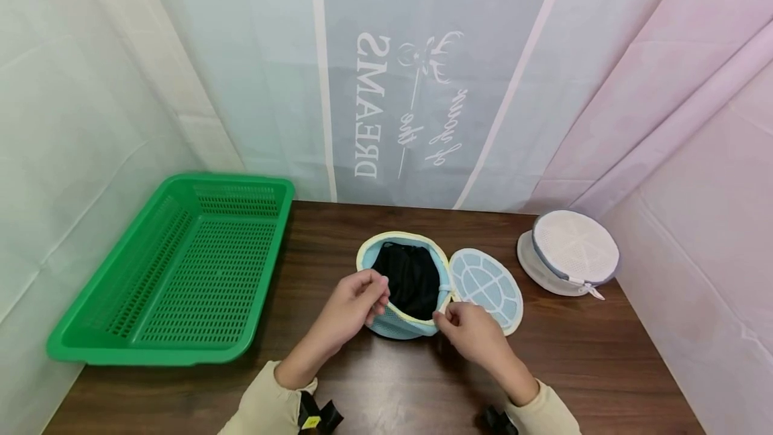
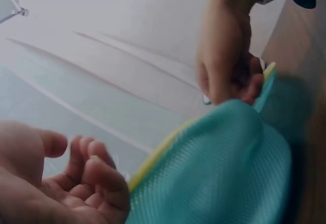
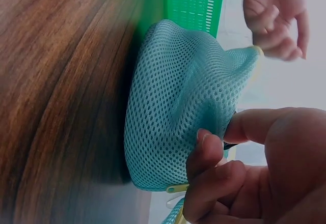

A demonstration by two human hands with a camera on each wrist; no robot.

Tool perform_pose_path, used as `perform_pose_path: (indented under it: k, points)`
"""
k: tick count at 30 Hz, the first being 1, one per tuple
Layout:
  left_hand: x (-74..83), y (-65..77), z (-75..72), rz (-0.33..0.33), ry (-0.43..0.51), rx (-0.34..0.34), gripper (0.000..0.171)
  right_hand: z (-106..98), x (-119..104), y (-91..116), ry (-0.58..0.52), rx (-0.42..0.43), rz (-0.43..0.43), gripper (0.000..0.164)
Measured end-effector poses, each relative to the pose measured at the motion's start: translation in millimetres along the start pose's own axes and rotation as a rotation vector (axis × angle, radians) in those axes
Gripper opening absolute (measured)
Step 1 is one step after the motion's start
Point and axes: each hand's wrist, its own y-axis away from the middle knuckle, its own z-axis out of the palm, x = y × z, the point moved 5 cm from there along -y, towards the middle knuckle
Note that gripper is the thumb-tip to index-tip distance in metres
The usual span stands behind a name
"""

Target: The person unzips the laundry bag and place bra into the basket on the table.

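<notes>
A light-blue mesh laundry bag [image 1: 392, 325] with yellow trim stands unzipped on the table, a bunched black cloth [image 1: 412, 280] inside it. Its round lid [image 1: 488, 287] lies folded out to the right. With thumb and forefinger, my right hand [image 1: 474, 335] pinches the bag's near-right rim; in the right wrist view the mesh wall [image 3: 163, 107] is creased beside those fingers. My left hand [image 1: 353, 305] hovers at the rim's near-left side, its fingers loosely bent. The left wrist view shows that hand [image 2: 76, 188] holding nothing, apart from the mesh.
At the left stands a green perforated plastic basket [image 1: 163, 356]. A white mesh laundry bag [image 1: 576, 247] with grey trim sits at the right, near the back. Curtains hang behind and at both sides of the brown wooden table [image 1: 386, 388].
</notes>
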Motion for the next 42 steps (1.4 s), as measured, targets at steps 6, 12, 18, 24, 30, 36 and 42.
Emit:
perform_pose_path:
  k: [6,12,18,24,30,36,42]
  points:
    - [21.4,-13.6,8.1,0.109,-0.148,-0.056,0.019,0.9,-0.2,-0.5,0.006,0.007,0.000,0.043]
    - [42.7,-23.4,10.0,0.094,-0.203,-0.104,0.013,0.3,0.9,-0.8,0.007,0.004,-0.003,0.043]
    - [52.6,-36.6,3.4,0.082,-0.351,-0.127,0.014,-1.0,0.8,-0.8,0.011,0.000,-0.003,0.043]
    - [54.3,-52.7,-0.8,0.090,-0.540,-0.186,0.018,-1.6,0.2,-0.3,0.007,-0.004,-0.001,0.043]
    - [50.0,-65.1,-3.5,0.050,-0.604,-0.252,0.023,-2.8,-0.6,-0.6,0.006,-0.011,-0.002,0.043]
    - [47.0,-73.3,-3.9,0.045,-0.726,-0.259,0.029,-3.6,-1.4,-1.3,0.014,-0.005,0.000,0.042]
    - [35.3,-78.2,-1.7,-0.001,-0.885,-0.274,0.044,-2.8,-1.4,-1.4,0.023,-0.004,-0.009,0.042]
